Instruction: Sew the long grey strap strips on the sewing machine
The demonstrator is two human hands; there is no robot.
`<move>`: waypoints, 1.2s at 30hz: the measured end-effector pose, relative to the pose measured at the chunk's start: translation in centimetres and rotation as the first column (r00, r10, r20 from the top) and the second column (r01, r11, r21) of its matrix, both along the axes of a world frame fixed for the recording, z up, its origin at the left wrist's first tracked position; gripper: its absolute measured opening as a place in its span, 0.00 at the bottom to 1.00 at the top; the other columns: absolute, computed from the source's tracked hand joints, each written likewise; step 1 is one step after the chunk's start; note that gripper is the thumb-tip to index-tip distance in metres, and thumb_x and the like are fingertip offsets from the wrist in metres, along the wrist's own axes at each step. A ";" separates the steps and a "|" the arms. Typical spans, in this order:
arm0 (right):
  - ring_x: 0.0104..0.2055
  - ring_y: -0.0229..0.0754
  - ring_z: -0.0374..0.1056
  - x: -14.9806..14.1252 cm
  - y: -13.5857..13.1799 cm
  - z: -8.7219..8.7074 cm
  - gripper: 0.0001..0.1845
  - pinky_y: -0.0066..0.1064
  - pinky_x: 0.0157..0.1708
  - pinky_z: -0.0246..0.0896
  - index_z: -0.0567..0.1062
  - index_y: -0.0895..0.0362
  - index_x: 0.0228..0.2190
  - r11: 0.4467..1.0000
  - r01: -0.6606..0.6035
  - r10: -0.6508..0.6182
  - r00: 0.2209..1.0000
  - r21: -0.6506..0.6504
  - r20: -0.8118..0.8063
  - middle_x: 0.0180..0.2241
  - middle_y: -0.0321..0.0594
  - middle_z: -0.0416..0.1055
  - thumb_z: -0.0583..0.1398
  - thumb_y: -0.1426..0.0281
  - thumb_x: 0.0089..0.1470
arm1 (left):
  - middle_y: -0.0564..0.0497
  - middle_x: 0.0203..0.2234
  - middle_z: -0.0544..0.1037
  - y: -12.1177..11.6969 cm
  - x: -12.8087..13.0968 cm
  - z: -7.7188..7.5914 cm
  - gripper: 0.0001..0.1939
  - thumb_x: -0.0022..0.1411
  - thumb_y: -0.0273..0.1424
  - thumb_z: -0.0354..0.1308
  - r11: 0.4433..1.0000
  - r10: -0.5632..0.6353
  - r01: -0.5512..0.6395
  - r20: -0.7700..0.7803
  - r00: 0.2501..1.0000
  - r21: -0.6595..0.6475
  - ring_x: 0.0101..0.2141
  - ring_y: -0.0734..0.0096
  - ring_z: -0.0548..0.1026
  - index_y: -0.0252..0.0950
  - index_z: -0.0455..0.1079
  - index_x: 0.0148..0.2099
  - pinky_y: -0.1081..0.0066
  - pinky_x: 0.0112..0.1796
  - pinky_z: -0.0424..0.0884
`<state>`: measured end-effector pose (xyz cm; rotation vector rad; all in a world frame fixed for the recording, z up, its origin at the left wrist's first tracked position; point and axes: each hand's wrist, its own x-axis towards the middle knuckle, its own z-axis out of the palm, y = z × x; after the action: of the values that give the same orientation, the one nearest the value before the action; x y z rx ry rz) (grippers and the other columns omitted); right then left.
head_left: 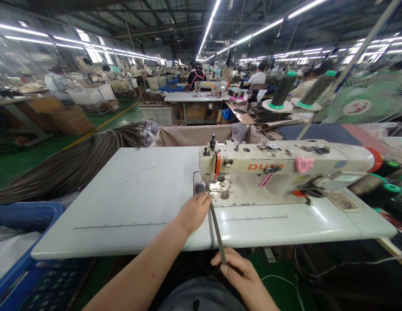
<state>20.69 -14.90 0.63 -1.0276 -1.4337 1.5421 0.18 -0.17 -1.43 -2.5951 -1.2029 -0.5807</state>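
Observation:
A narrow olive-brown fabric strip [217, 226] runs from the needle area of a white sewing machine [285, 162] down past the table's front edge. My left hand [197, 209] is closed at the strip's upper end, just in front of the presser foot, its fingertips pinched together. Below the table edge, my right hand [238, 270] grips the strip's lower part between thumb and fingers. The strip looks fairly straight between both hands. What lies under the presser foot is too small to make out.
The white sewing table [149, 194] has a printed ruler line and a loose dark thread [136, 172]. A bundle of long brown strips [74, 160] hangs at the left, above a blue crate [29, 216]. Thread cones [283, 90] and a green fan [359, 103] stand back right.

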 end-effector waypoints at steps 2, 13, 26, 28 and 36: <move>0.37 0.47 0.72 0.0 -0.1 -0.3 0.20 0.37 0.41 0.65 0.83 0.54 0.41 0.995 0.004 -0.008 0.999 -0.096 -0.049 0.33 0.43 0.78 0.64 0.50 0.62 | 0.41 0.51 0.78 0.0 0.0 0.1 0.13 0.73 0.24 0.50 1.000 0.005 -0.006 0.009 1.000 0.008 0.53 0.59 0.78 0.34 0.70 0.55 0.60 0.58 0.74; 0.34 0.44 0.71 0.1 -0.5 0.7 0.21 0.34 0.38 0.63 0.83 0.56 0.31 0.995 -0.028 0.026 0.999 -0.098 -0.021 0.28 0.40 0.77 0.63 0.52 0.63 | 0.38 0.53 0.77 0.0 0.1 0.4 0.11 0.72 0.25 0.50 1.000 0.007 -0.007 0.039 0.999 -0.012 0.53 0.58 0.77 0.32 0.70 0.52 0.58 0.58 0.74; 0.34 0.46 0.70 -0.1 -0.4 1.2 0.24 0.36 0.39 0.65 0.82 0.57 0.28 0.996 -0.012 0.013 1.000 -0.086 0.013 0.28 0.42 0.76 0.62 0.49 0.62 | 0.40 0.53 0.77 0.1 0.0 -0.2 0.12 0.73 0.26 0.50 0.999 0.012 -0.009 0.070 0.998 -0.049 0.55 0.58 0.76 0.33 0.69 0.55 0.58 0.60 0.73; 0.34 0.46 0.70 -0.1 -0.3 1.1 0.24 0.36 0.40 0.65 0.82 0.56 0.28 0.997 -0.009 0.010 1.000 -0.077 0.020 0.29 0.42 0.76 0.62 0.50 0.63 | 0.40 0.53 0.77 0.2 -0.1 -0.1 0.11 0.72 0.25 0.51 0.998 0.007 -0.004 0.058 0.998 -0.059 0.55 0.58 0.76 0.33 0.70 0.54 0.59 0.60 0.73; 0.34 0.46 0.70 -0.2 -0.3 0.9 0.23 0.36 0.39 0.64 0.82 0.57 0.28 0.995 -0.011 0.011 1.000 -0.096 -0.003 0.28 0.41 0.76 0.62 0.51 0.63 | 0.39 0.52 0.77 0.1 0.0 0.2 0.10 0.73 0.25 0.50 0.999 0.000 0.002 0.041 0.999 -0.046 0.54 0.58 0.77 0.34 0.70 0.52 0.58 0.59 0.73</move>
<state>20.53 -15.23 1.55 -1.0752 -1.3769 1.6333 0.14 -0.07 -1.26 -2.6341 -1.2420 -0.6159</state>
